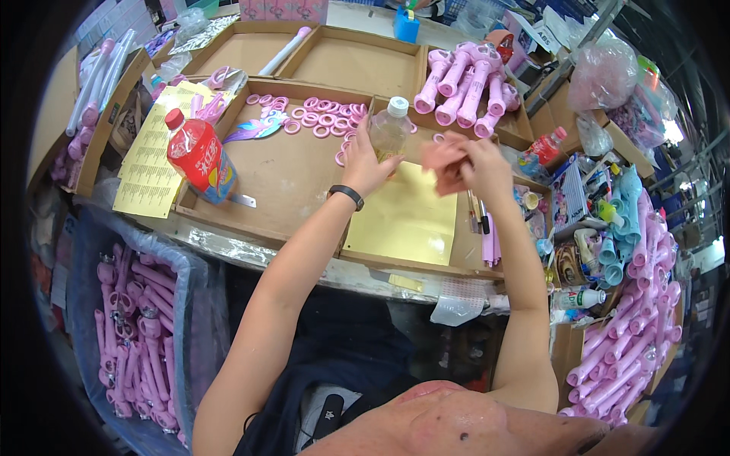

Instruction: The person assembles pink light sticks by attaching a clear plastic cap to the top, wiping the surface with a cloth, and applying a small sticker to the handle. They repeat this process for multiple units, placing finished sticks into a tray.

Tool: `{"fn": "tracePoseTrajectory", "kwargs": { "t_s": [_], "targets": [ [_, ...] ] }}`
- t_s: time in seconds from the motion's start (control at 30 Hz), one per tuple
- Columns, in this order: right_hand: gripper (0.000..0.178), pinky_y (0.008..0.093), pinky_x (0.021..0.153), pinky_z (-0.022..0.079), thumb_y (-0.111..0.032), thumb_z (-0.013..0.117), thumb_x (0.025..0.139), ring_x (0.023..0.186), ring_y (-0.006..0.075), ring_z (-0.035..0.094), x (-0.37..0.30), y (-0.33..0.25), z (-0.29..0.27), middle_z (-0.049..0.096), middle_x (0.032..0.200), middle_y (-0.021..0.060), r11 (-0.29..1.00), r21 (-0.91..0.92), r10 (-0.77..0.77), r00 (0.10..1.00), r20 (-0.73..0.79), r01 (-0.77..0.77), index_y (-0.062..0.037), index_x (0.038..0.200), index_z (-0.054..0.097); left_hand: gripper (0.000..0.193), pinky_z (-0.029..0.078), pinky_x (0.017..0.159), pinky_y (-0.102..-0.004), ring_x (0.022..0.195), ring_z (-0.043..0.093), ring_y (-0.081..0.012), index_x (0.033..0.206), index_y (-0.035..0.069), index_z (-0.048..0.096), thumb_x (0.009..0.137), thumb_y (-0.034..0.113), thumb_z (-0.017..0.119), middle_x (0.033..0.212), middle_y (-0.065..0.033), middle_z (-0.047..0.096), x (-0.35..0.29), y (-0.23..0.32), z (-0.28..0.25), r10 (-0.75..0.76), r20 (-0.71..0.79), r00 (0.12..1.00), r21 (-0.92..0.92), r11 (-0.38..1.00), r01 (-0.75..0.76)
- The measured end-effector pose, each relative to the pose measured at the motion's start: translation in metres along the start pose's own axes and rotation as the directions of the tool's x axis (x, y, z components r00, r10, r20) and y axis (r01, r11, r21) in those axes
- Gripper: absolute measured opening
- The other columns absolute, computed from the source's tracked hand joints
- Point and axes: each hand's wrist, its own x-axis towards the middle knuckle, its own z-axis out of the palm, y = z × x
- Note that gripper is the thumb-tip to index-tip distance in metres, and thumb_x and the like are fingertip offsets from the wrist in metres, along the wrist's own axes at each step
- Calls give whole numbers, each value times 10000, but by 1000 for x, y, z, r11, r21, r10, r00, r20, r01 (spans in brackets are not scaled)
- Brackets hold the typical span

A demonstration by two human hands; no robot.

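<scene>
My left hand [367, 165], with a dark band at its wrist, is wrapped around the lower part of a clear plastic bottle [391, 125] with a white cap. The bottle stands upright at the back edge of a yellow sheet [403, 220]. Just right of it, my right hand [487, 171] is closed on a crumpled reddish-pink cloth [445, 161], smeared by motion. Pink rings [325, 119] lie loose in the cardboard tray [281, 182] to the left of the bottle. Beside them is a purple and blue wing-shaped piece [257, 128].
A red-labelled drink bottle [199, 156] stands at the tray's left side. Pink wand handles [471, 80] fill a back-right box. More pink pieces lie in a lined bin [141, 334] at left and in a pile [627, 342] at right. Pens [479, 213] lie near my right forearm.
</scene>
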Motion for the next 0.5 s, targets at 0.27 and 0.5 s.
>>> {"fn": "tracePoseTrajectory", "kwargs": {
  "t_s": [0.27,0.5],
  "targets": [
    [336,346,693,510,-300,645,832,832,214,623,-32,31,39,630,954,131,781,-4,507,631,588,-624,-20,1011,594,663,364,947,-455,1036,544,-338,1227,-5,442,712,299,730,1056,-182,605,4,3,-5,-82,174,981,11,997,82],
    [308,289,699,506,-245,597,888,800,147,628,-43,35,66,648,934,65,-148,613,354,538,765,-776,8,1063,591,537,325,955,-455,987,572,-305,1098,42,538,688,316,750,978,-149,630,16,-4,-1,-75,131,989,144,988,56]
  ]
}}
